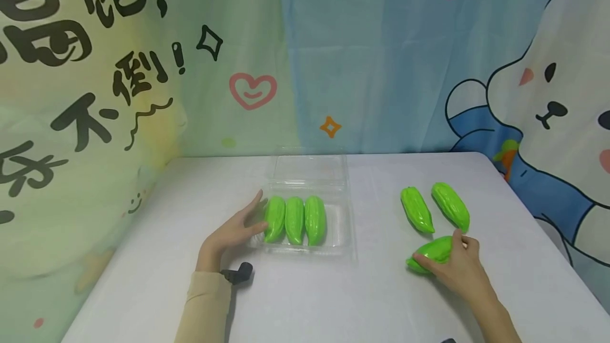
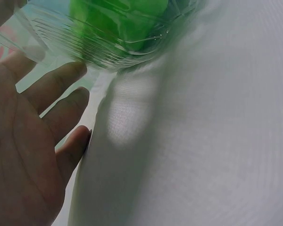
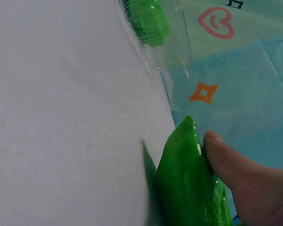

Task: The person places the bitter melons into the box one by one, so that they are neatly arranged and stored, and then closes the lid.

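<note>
On the table's right side my right hand (image 1: pixel 462 268) holds a glossy green toy vegetable (image 1: pixel 436 251), plump and ridged with a pointed tip, between thumb and fingers. It lies low over the cloth, its tip to the left; the right wrist view shows my thumb (image 3: pixel 231 162) along its side. A clear plastic box (image 1: pixel 341 226) with its lid folded back holds three similar toy vegetables (image 1: pixel 294 221) in a row, on the left of its tray. My left hand (image 1: pixel 235 231) rests at the box's left edge, fingers spread and loosely bent.
Two more green toy vegetables, a left one (image 1: pixel 416 209) and a right one (image 1: pixel 450 206), lie beyond my right hand. A white cloth covers the table (image 1: pixel 376 300). A printed curtain (image 1: pixel 362 68) hangs behind the far edge. A dark wrist device (image 1: pixel 238 273) sits at my left wrist.
</note>
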The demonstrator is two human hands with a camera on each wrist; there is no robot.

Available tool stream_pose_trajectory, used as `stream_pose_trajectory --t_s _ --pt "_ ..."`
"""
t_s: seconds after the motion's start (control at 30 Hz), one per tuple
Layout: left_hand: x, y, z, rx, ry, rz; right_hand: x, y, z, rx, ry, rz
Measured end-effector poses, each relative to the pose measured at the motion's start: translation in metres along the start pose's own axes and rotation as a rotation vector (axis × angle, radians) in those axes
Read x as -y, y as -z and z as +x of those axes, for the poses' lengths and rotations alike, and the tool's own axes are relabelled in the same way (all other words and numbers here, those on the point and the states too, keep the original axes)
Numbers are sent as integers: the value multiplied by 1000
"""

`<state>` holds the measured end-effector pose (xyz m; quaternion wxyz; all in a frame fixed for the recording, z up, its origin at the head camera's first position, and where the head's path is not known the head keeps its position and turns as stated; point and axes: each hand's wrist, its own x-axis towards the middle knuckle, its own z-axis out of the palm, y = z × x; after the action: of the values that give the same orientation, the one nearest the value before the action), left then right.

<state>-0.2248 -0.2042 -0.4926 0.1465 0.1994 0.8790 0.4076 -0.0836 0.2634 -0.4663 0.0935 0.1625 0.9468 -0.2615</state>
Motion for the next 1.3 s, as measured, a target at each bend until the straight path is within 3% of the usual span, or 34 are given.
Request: stream_pose_trajectory --t_s 0.33,0.77,0.93,1.3 --pt "0 0 0 3 13 10 1 -5 -5 -40 124 12" --pt "0 0 0 -3 3 11 5 -13 -8 -125 219 78" --pt "-2 1 -1 -2 3 11 7 -17 -11 -175 234 85" --pt "-3 2 -1 3 5 0 18 -22 -20 -172 215 63"
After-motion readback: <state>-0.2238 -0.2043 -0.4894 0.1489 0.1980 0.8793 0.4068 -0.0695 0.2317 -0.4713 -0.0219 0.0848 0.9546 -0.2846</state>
